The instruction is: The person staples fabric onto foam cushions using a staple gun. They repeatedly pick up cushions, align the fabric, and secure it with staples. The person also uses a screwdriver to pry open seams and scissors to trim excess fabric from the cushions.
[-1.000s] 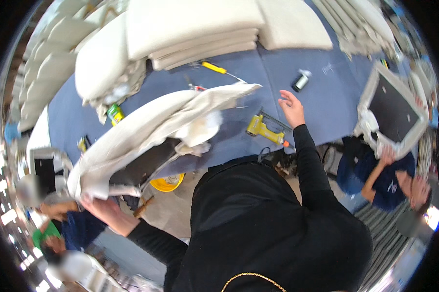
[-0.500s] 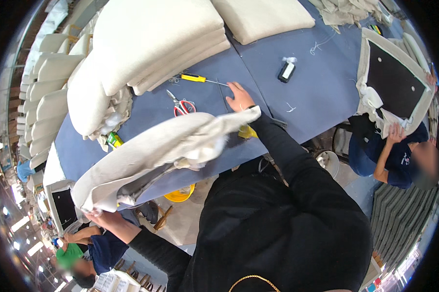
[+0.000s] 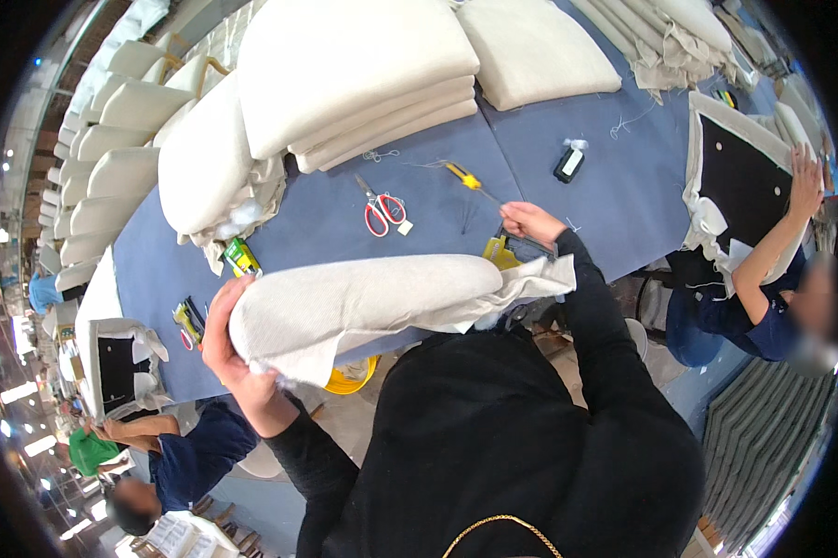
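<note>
Observed at the blue-covered surface [image 3: 623, 209]: a person in black, working with two bare hands. The cream padded piece [image 3: 372, 293] is held near the edge of the surface, in front of the torso, its loose fabric trailing toward the right forearm. The left hand [image 3: 237, 353] grips its left end, fingers and thumb wrapped around it. The right hand [image 3: 530, 223] is closed, pinching the metal shaft of a yellow-handled screwdriver [image 3: 463, 175]; the handle points away from the person.

A yellow staple gun [image 3: 499, 253] lies just beyond the padded piece, partly hidden by it. Red-handled scissors [image 3: 382, 212] lie open between the padded piece and a stack of cream cushions [image 3: 372, 79]. A black bottle [image 3: 569, 166] is to the right, well apart from the scissors. A green and yellow box [image 3: 240, 258] is near the left hand. At far right, a co-worker [image 3: 763, 302] handles a black-backed padded panel [image 3: 739, 177].
</note>
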{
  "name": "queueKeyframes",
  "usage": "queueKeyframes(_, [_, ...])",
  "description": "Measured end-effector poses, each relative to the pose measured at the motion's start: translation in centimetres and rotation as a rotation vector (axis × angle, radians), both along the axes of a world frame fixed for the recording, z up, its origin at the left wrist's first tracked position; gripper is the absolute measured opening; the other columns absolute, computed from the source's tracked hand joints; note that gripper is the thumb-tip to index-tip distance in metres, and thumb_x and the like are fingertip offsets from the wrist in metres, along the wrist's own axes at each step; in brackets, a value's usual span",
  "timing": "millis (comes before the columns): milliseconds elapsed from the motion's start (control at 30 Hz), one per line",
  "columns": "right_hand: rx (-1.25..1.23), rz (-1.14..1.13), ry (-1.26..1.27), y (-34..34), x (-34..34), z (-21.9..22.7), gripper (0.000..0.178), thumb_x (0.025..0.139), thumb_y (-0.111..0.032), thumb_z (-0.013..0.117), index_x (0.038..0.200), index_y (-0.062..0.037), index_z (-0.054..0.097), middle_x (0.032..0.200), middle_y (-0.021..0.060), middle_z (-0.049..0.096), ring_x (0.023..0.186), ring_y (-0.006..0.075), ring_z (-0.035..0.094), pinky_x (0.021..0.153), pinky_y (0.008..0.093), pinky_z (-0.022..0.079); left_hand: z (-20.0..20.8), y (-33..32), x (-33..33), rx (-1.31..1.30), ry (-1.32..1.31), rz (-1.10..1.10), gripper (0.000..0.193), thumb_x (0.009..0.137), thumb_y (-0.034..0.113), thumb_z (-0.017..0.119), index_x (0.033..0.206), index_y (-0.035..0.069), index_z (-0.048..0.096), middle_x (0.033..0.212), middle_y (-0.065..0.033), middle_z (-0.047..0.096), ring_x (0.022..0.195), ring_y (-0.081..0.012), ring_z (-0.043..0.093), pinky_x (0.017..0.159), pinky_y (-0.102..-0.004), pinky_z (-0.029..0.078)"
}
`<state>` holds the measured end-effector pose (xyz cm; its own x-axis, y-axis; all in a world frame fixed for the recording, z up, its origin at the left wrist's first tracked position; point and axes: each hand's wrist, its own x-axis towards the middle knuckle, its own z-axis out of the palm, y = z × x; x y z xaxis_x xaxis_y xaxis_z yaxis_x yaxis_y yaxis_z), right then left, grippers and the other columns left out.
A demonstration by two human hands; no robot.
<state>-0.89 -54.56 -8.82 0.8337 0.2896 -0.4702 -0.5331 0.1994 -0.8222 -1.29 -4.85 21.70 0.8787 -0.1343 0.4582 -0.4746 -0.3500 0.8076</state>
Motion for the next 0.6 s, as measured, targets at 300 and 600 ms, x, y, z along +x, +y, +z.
queueKeyframes(300, [-0.058,-0.22,-0.524,4.1,-7.8,22.3,0.027,0.109,-0.033,0.058,0.096,-0.0097,0.052,0.097,0.0061,0.056,0.103,0.0217,0.054,0.101,0.0393,0.042,3.0,-5.1,6.0,0.122,-0.168,-0.197,0.067,0.07,0.034,0.093,0.129,0.006,0.076,0.126,-0.015,0.078,0.117,-0.0332,0.073,0.103,-0.0412,0.055])
queueKeyframes(600, [-0.186,-0.213,-0.963,18.3,-3.2,36.2,0.026,0.097,-0.023,0.061,0.081,-0.0061,0.049,0.147,0.0271,0.062,0.139,0.036,0.054,0.12,0.0473,0.035,3.1,-9.1,5.4,-0.28,-0.12,-0.444,0.064,0.092,0.02,0.078,0.152,0.011,0.059,0.158,-0.022,0.052,0.142,-0.0417,0.054,0.111,-0.0466,0.049])
